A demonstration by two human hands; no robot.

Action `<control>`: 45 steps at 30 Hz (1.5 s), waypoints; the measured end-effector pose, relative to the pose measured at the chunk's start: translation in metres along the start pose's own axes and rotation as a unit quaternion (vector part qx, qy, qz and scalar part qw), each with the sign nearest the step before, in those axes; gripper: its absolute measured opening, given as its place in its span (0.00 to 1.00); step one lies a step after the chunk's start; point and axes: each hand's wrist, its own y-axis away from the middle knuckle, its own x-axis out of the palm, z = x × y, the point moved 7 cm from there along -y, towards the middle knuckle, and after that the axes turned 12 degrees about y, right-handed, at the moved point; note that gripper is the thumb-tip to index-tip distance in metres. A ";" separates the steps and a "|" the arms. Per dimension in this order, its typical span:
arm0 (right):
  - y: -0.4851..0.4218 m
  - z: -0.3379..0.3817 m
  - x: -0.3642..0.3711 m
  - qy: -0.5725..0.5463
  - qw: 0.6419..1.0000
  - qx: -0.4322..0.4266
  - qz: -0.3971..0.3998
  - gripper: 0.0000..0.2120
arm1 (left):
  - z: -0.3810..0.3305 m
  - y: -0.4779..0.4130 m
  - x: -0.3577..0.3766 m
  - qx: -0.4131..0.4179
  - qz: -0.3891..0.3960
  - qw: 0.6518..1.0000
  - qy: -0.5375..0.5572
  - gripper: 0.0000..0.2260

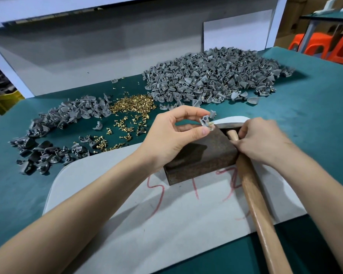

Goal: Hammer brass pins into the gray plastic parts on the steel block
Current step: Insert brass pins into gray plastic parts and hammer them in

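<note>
My left hand [174, 131] pinches a small gray plastic part [206, 122] with brass pins sticking out of it, held just above the far corner of the rusty steel block [200, 155]. My right hand [265, 139] is blurred and curls around the upper end of the wooden hammer handle [253, 194], which lies along the block's right side. The hammer head is hidden behind that hand. Loose brass pins [131, 107] lie in a heap on the green mat beyond the block.
A large pile of gray parts with pins [212, 76] fills the back right. Smaller piles of gray parts [67, 115] lie at left. The block stands on a gray sheet [147, 224] marked in red. Orange stools [321, 46] stand beyond the table.
</note>
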 end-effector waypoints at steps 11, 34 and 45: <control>-0.003 -0.026 -0.007 -0.277 0.958 0.070 0.029 0.09 | 0.004 0.007 -0.009 0.025 -0.059 0.968 -0.243 0.06; 0.049 0.064 -0.085 -0.007 0.993 -0.119 0.019 0.16 | 0.004 0.003 -0.005 0.049 -0.051 0.942 -0.328 0.04; 0.050 0.076 -0.098 0.016 0.990 -0.135 -0.022 0.18 | 0.006 0.003 -0.010 0.049 -0.068 0.947 -0.309 0.02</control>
